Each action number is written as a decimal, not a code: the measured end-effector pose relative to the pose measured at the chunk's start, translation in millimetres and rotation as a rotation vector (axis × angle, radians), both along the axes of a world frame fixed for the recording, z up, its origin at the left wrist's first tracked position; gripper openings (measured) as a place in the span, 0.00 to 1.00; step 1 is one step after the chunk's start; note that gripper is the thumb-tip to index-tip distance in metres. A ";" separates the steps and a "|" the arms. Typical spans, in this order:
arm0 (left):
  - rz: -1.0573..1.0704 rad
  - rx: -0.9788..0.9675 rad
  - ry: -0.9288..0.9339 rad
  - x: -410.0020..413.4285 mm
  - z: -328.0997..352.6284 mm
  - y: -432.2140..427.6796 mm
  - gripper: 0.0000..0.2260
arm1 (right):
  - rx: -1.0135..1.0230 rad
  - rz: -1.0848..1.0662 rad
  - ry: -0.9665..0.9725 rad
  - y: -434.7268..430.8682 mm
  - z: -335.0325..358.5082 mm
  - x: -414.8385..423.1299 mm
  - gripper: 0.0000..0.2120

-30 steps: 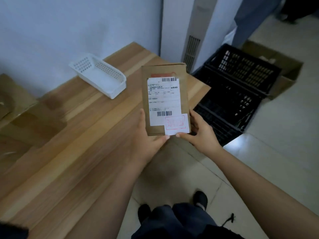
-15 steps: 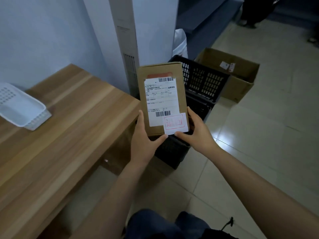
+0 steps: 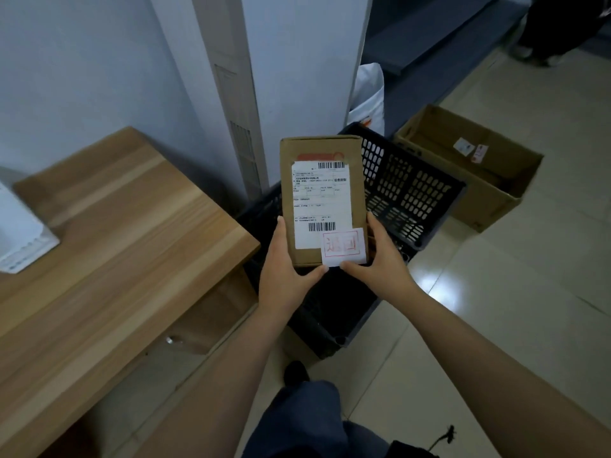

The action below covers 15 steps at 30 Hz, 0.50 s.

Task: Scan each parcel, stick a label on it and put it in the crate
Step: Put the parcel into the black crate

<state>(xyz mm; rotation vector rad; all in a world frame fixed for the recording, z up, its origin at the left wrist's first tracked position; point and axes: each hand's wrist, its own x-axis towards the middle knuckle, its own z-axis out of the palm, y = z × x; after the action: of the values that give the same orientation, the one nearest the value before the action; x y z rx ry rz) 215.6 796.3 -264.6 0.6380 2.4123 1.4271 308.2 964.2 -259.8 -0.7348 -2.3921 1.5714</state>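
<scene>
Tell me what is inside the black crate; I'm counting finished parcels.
Far inside, the black crate shows bare perforated wall and floor. The parcel, held by left hand and right hand, hides the middle; the near part is too dark.

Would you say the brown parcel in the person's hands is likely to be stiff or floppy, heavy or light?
Probably stiff: the parcel shows flat faces and straight edges though the left hand and right hand grip only its lower end. Likely light, as that loose hold suffices.

Pale blue wall [image 3: 82, 61] behind the wooden counter [image 3: 115, 242]. White floor-standing air conditioner [image 3: 297, 61] beside it. Glossy beige floor tiles [image 3: 512, 309]. Dim lighting.
</scene>
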 end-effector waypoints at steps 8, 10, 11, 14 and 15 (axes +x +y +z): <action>0.079 -0.123 -0.102 -28.0 -44.5 52.7 0.52 | -0.062 0.095 -0.181 62.2 -49.6 -47.4 0.56; 0.137 -0.134 -0.143 -27.4 -61.1 61.7 0.53 | -0.066 0.167 -0.224 77.8 -66.5 -58.7 0.56; 0.170 -0.149 -0.161 -25.8 -69.0 67.1 0.53 | -0.069 0.219 -0.232 87.5 -78.3 -64.3 0.56; 0.290 -0.161 -0.206 -18.4 -91.1 85.4 0.53 | -0.082 0.343 -0.284 109.0 -96.3 -81.9 0.53; 0.334 -0.159 -0.220 -15.5 -98.2 92.4 0.53 | -0.089 0.383 -0.289 115.3 -99.9 -86.8 0.48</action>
<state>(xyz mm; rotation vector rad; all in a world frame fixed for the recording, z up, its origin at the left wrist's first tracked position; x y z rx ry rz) 200.1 888.7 -362.9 0.0362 2.4998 1.3197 221.4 1079.5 -359.7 -0.5773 -2.8233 1.8320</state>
